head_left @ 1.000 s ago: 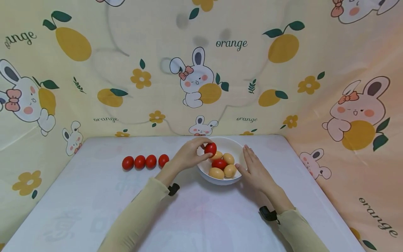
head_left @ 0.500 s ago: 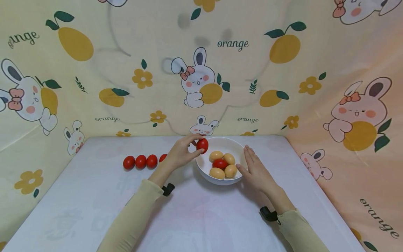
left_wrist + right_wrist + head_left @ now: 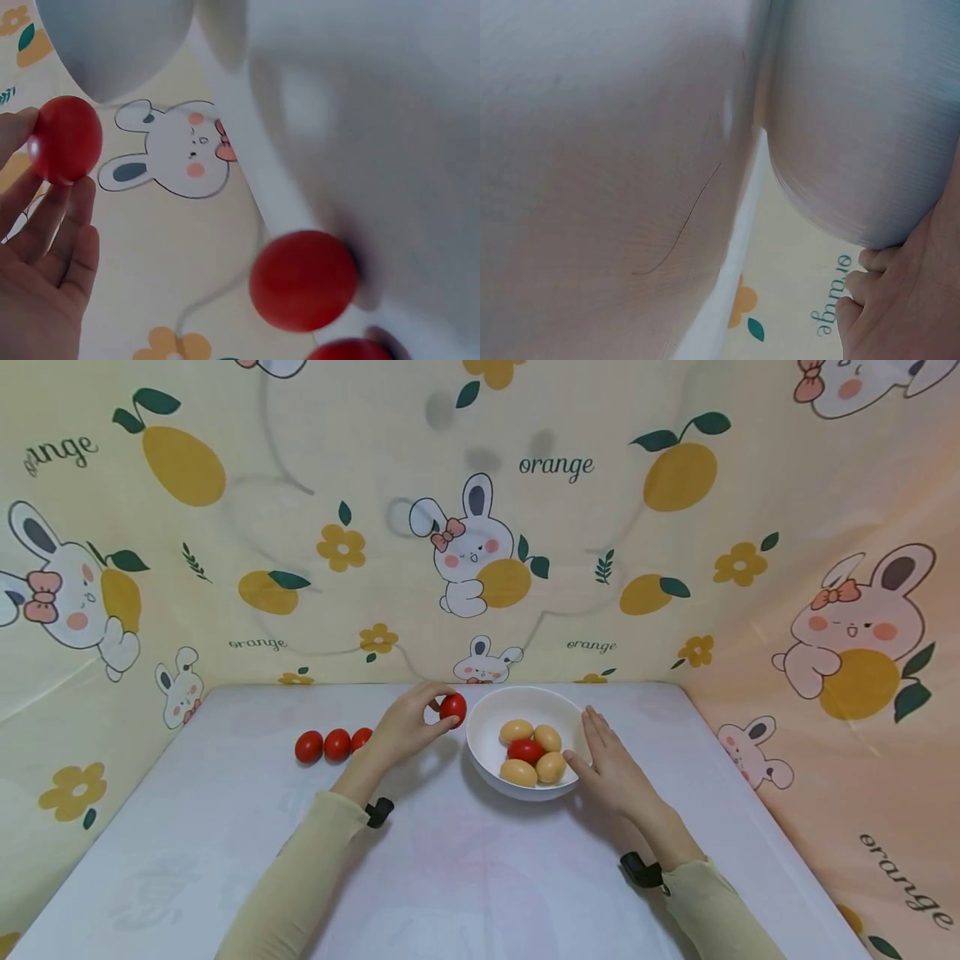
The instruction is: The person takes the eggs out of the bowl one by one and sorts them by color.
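My left hand (image 3: 401, 727) pinches a red egg (image 3: 453, 711) between thumb and fingertips, just left of the white bowl (image 3: 486, 768). In the left wrist view the same red egg (image 3: 66, 140) sits at the fingertips, below the bowl's outer wall (image 3: 116, 45). Inside the bowl lie another red egg (image 3: 526, 751) and several tan eggs (image 3: 518, 772). With fingers straight, my right hand (image 3: 611, 768) rests along the bowl's right side. The right wrist view has its fingers (image 3: 864, 286) against the bowl wall (image 3: 855, 112).
Left of the bowl, red eggs (image 3: 337, 745) stand in a row on the white table (image 3: 465, 877), the rightmost partly hidden behind my left wrist. A patterned cloth (image 3: 570, 527) hangs right behind the table and along its sides.
My left hand has moved left with the red egg, from above the bowl's inside to outside its left rim. It now covers more of the row. The right hand stays put.
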A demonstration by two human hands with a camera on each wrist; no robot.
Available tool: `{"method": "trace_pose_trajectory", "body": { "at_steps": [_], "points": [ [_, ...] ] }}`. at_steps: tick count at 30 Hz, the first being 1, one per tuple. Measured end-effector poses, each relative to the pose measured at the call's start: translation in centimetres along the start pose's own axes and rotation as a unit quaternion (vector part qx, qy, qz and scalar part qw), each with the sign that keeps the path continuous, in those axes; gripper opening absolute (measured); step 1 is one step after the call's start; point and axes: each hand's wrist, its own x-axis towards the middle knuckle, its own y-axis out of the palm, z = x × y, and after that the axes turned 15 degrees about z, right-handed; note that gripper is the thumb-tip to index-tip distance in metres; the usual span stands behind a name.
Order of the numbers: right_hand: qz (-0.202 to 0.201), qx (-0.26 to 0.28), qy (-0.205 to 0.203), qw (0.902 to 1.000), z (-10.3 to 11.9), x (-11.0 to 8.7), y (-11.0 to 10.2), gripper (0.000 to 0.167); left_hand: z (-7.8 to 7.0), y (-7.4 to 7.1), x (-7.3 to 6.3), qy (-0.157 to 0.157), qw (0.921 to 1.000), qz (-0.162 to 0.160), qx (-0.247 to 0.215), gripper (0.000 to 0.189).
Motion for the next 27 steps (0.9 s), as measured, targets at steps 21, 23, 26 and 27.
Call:
{"method": "trace_pose_trajectory", "body": {
  "at_steps": [21, 23, 26, 27],
  "points": [
    [0.004, 0.000, 0.006, 1.0000, 0.1, 0.1, -0.1, 0.086, 2.5, -0.3, -1.0, -0.104, 0.9841, 0.101, 0.102, 0.041],
    [0.004, 0.001, 0.006, 1.0000, 0.1, 0.1, -0.1, 0.086, 2.6, -0.2, -1.0, -0.108, 0.9823, 0.107, 0.109, 0.042],
    [0.003, 0.001, 0.004, 1.0000, 0.0, 0.1, 0.0, 0.087, 2.7, -0.1, -0.9, -0.113, 0.9791, 0.121, 0.118, 0.042],
    [0.002, 0.001, 0.002, 1.0000, 0.0, 0.1, 0.0, 0.087, 2.8, -0.1, -0.9, -0.116, 0.9781, 0.125, 0.120, 0.043]
  ]
}}
